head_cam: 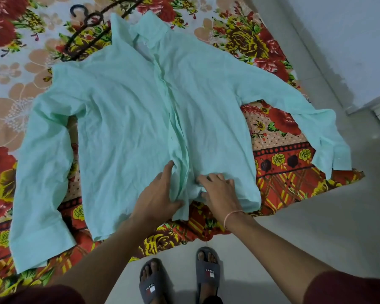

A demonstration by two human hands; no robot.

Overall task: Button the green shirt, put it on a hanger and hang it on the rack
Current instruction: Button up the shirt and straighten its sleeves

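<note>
A pale green long-sleeved shirt (127,119) lies flat and face up on a floral bedsheet (13,88), collar at the far end, both sleeves spread out. My left hand (157,194) pinches the left edge of the front placket near the hem. My right hand (218,189) grips the right front edge just beside it, bunching the cloth. A dark hanger (86,25) lies on the sheet beyond the collar, partly hidden under the shirt's left shoulder. No rack is in view.
The sheet's edge hangs toward me above a light tiled floor (294,227). My feet in grey slippers (206,273) stand close to it. A white wall (338,51) runs along the right side.
</note>
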